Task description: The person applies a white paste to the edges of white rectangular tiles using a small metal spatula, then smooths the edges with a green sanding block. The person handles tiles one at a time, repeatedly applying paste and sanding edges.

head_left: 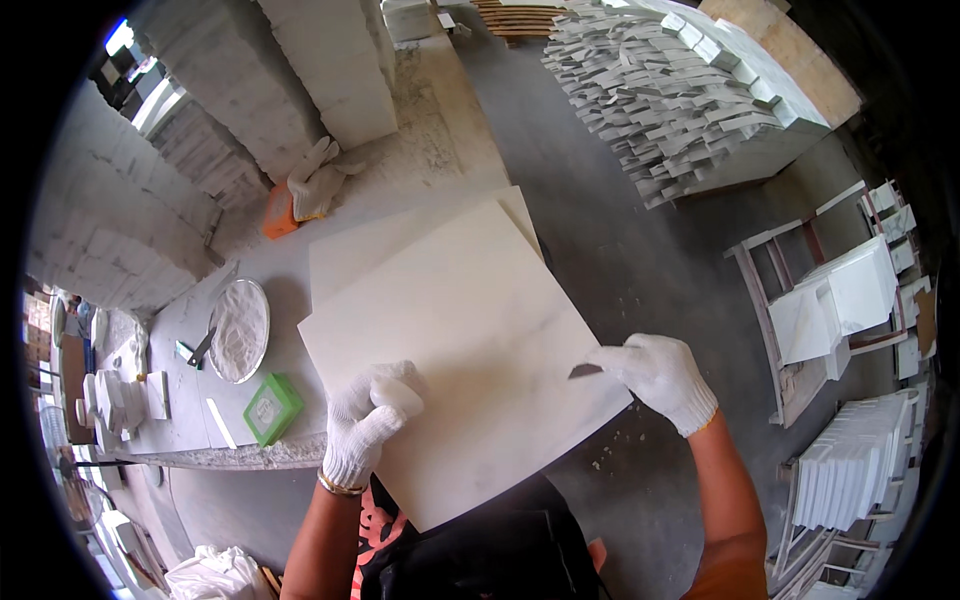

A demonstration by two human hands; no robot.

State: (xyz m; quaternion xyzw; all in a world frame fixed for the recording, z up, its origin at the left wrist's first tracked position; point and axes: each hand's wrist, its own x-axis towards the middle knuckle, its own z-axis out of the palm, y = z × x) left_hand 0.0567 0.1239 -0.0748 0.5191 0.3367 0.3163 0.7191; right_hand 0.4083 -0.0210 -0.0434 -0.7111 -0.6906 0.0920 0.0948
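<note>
A large white marble tile (470, 330) lies turned at an angle on top of another pale tile (340, 265) at the bench edge. My left hand (365, 420), in a white knit glove, is closed around a smooth whitish lump (398, 395) over the tile's left side. What the lump is made of I cannot tell. My right hand (660, 375), gloved too, is closed at the tile's right edge. From its fingertips a small thin dark blade (585, 370) points left over the surface; its handle, if any, is hidden.
Left on the bench are a round dish of white paste (240, 330), a putty knife (203, 348) at its rim and a green box (272, 408). Farther back sit an orange block (281, 212) and a glove (318, 185). Tall slab stacks (240, 80) and racks of tiles (840, 300) flank me.
</note>
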